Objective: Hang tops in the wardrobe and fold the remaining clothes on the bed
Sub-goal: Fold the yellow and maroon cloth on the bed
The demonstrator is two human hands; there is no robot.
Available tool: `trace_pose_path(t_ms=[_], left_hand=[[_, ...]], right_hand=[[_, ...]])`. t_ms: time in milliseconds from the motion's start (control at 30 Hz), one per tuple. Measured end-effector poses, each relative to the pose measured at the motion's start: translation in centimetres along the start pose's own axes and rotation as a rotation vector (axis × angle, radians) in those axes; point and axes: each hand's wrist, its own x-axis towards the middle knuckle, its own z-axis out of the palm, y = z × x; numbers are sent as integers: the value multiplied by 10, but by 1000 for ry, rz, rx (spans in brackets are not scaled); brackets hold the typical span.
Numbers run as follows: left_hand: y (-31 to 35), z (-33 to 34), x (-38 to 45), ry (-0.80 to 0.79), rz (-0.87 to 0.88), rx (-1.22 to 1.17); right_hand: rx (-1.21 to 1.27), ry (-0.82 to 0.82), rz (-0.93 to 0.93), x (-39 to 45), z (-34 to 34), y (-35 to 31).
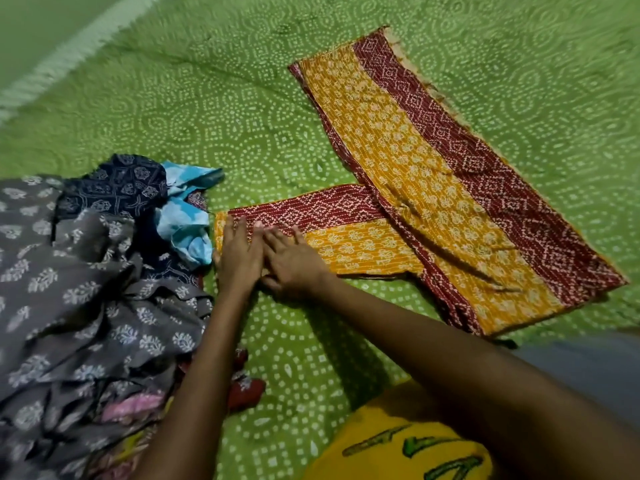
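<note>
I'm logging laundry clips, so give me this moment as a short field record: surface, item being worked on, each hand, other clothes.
surface: green patterned bedsheet
item in work: yellow and maroon printed cloth, lying flat, one end turned toward the person
left hand: flat, fingers straight, pressing that end
right hand: flat beside the left, pressing the same end
other clothes: crumpled pile left of the hands, grey print uppermost

Green dotted bedsheet (277, 109) meets a pale wall (41, 26)
</note>
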Motion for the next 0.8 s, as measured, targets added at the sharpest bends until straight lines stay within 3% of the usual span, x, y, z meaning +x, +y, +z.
trace_pose_path(t_ms=[133, 200, 233, 367, 433, 600, 733, 800], left_hand=[[21, -18, 6, 102, -10, -263], [36, -30, 4, 152, 3, -320], [43, -36, 1, 196, 29, -349], [67, -50, -13, 487, 304, -510], [78, -45, -11, 517, 394, -544], [118, -4, 5, 183, 530, -538], [155, 49, 19, -195, 712, -274], [167, 75, 25, -301, 804, -98]], right_hand=[[-46, -93, 9, 15, 1, -28], [4, -48, 7, 20, -13, -21], [123, 48, 23, 21, -24, -12], [991, 444, 256, 0, -80, 54], [1305, 585, 349, -30, -107, 102], [1873, 1047, 599, -110, -128, 219], [1864, 875, 820, -151, -89, 270], [1807, 757, 926, -164, -67, 286]])
